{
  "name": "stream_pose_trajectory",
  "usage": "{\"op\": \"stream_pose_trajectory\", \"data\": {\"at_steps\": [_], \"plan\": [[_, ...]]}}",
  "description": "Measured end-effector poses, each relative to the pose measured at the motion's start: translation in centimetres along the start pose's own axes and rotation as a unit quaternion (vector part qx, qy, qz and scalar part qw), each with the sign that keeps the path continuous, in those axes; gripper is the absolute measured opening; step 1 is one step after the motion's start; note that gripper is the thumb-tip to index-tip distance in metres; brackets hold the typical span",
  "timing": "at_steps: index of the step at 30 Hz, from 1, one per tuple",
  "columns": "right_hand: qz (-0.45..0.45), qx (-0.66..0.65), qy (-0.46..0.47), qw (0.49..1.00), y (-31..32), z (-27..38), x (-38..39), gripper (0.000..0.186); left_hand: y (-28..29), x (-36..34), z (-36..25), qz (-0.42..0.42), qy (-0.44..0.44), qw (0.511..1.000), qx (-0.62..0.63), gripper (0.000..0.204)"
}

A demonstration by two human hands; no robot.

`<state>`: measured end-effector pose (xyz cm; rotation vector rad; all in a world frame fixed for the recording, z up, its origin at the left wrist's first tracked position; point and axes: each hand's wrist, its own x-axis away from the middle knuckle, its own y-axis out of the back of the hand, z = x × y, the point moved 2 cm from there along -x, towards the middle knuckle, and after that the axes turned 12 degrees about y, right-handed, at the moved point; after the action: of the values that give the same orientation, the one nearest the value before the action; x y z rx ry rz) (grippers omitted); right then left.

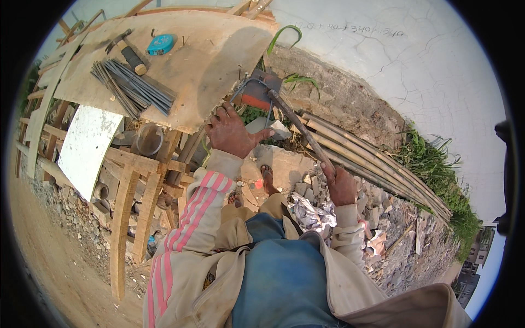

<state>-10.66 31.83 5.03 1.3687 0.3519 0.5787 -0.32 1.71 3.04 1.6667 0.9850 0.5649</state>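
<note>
My left hand (232, 134) lies at the plywood's edge, fingers curled on a bent grey metal rod (246, 82), thumb spread toward its lower part. The rod sits at a dark block with an orange-red side (257, 97). My right hand (340, 186) is closed round the lower end of a long dark bar (298, 126), whose upper end meets the bent rod at the block. On the plywood board (202, 60) lie a hammer (131, 56), a turquoise tape measure (160, 45) and several cut grey rods (131, 87).
The board rests on rough timber supports (123, 229); a white panel (87, 147) leans at left. Bamboo poles (377, 164) lie along a cracked white wall (421, 71) beside weeds (454, 208). Rubble (383, 257) and crumpled plastic (309, 213) cover the ground near my bare feet.
</note>
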Motion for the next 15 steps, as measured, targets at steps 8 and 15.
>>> {"op": "stream_pose_trajectory", "data": {"at_steps": [8,15], "plan": [[0.02,-0.032,0.07,0.997,-0.1,-1.9,-0.4,0.064,0.7,-0.3,-1.0,0.103,0.046,0.993,-0.035,0.134],[0.022,-0.068,0.192,0.979,1.2,-5.0,-3.0,0.054,1.5,-0.7,-2.0,0.131,0.073,0.986,-0.072,0.136]]}}
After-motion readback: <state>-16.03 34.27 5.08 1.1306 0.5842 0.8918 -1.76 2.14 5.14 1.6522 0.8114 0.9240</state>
